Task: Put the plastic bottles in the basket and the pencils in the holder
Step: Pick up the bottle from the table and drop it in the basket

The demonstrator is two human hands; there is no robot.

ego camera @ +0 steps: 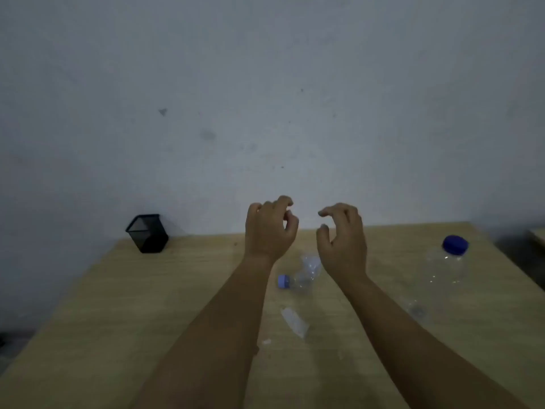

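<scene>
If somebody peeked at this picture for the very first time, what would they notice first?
Most likely the two bare hands raised in the middle, the left hand and the right hand, both empty with curled fingers above the light wooden table. Next, the small clear plastic bottle with a light blue cap lying on its side between the forearms, and the big clear plastic bottle with a dark blue cap at the right. A black mesh pencil holder sits at the far left corner.

A plain, dim room, likely a study or office corner: a wooden desk against a bare scuffed wall (black mesh holder at the back).
</scene>
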